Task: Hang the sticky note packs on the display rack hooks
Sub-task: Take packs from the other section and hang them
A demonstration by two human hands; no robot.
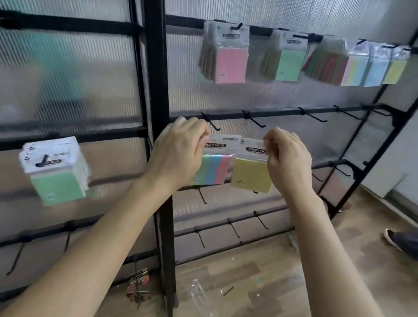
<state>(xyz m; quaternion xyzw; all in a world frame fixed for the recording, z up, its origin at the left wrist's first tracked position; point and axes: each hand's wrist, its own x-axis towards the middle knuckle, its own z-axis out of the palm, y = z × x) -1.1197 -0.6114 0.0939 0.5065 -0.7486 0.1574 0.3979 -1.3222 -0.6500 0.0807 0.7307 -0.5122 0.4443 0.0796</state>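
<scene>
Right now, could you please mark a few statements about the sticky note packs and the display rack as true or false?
1. The left hand pinches a striped multicolour sticky note pack. True.
2. The right hand holds a pink pack. False: it holds a plain yellow sticky note pack.
3. The black metal hooks just above the hands carry packs. False: they are bare.
4. A stack of green sticky note packs hangs on the left rack. True.
</scene>
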